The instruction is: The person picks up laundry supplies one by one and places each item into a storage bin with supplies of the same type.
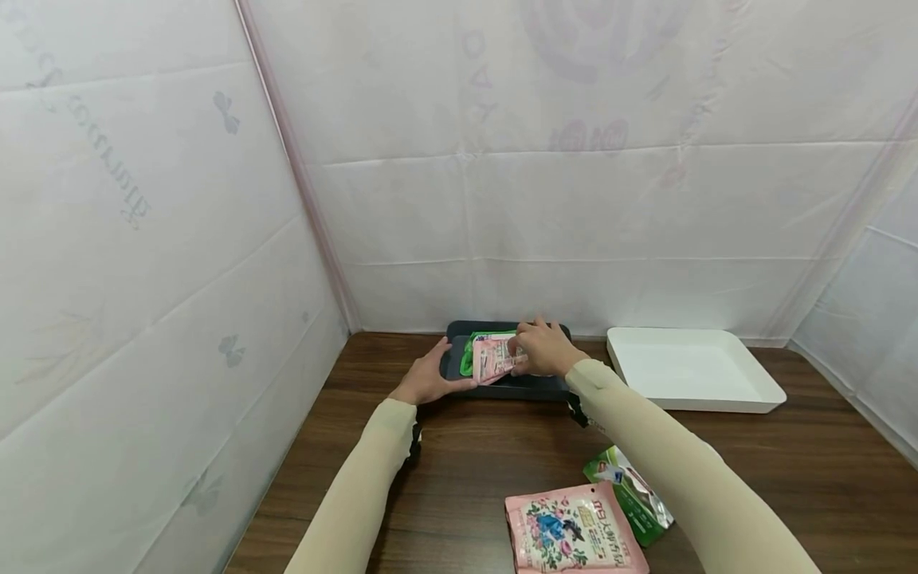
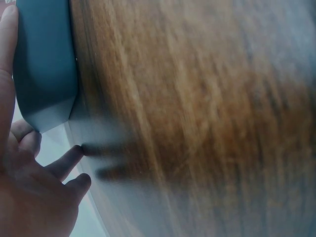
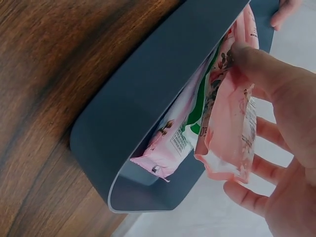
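Pink floral pouch (image 3: 229,118) was pinched in the right grip (image 1: 545,351), tilted at the mouth of the dark grey tray (image 3: 148,94), kinda lengthwise to it, with the left grip (image 1: 428,378) just spread against the tray's left end.

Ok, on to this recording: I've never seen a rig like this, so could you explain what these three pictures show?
There's no machine here: a person works bare-handed. The wide picture is shot from the head, looking forward and down; the other two are shot from the left and right wrists, close to each hand's work.

On the wooden table sit a dark tray and, to its right, a white tray. Nearer the person lie a large pink packet and a green packet.

The right hand holds another pink packet at the dark tray, which has other packets inside. The left hand touches that tray's left end.
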Available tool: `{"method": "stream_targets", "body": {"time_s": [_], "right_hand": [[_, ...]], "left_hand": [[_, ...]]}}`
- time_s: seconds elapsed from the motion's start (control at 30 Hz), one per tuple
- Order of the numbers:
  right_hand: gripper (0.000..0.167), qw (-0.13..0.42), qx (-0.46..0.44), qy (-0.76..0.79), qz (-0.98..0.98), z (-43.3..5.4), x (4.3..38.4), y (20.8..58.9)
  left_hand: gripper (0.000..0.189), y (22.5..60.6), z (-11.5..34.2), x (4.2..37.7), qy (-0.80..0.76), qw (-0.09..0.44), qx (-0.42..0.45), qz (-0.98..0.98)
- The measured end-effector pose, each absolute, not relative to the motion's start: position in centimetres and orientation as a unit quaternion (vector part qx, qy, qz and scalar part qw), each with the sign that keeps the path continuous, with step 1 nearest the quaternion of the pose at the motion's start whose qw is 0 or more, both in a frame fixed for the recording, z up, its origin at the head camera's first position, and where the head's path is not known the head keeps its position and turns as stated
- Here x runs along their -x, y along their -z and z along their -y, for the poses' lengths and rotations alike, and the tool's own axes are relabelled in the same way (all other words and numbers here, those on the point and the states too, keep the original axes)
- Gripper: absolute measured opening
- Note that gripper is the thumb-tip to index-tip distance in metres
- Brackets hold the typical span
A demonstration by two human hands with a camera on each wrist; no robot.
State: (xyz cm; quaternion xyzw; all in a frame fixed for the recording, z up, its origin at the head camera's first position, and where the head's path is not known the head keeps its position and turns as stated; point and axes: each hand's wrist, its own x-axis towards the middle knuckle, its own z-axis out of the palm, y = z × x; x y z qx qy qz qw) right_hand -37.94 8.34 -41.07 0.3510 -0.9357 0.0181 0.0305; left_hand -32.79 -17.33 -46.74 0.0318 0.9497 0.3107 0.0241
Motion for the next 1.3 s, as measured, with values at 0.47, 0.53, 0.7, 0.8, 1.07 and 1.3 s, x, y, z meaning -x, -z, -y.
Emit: {"method": "stream_targets", "body": {"time_s": [0.47,0.53,0.7,0.8,1.07,1.3], "right_hand": [[0.031,-0.011,-0.356,-0.027,0.934,-8.69,37.69,40.99],[0.029,-0.016,-0.354,-0.028,0.935,-8.64,37.60,40.98],[0.029,-0.016,-0.352,-0.024,0.936,-8.60,37.56,41.21],[0.030,-0.015,-0.353,-0.018,0.935,-8.53,37.56,41.39],[0.029,-0.028,-0.346,-0.020,0.938,-8.12,37.31,41.34],[0.027,-0.038,-0.341,-0.016,0.939,-7.83,37.18,41.45]], "left_hand": [[0.111,46.74,17.40,32.81,-0.310,0.029,-0.026,-0.950],[0.111,46.79,17.44,32.89,-0.310,0.031,-0.025,-0.950],[0.110,46.73,17.48,32.81,-0.310,0.032,-0.025,-0.950],[0.109,46.71,17.49,32.73,-0.312,0.029,-0.025,-0.949],[0.109,46.88,17.65,32.94,-0.309,0.029,-0.023,-0.950],[0.109,46.89,17.84,32.75,-0.310,0.031,-0.024,-0.950]]}}
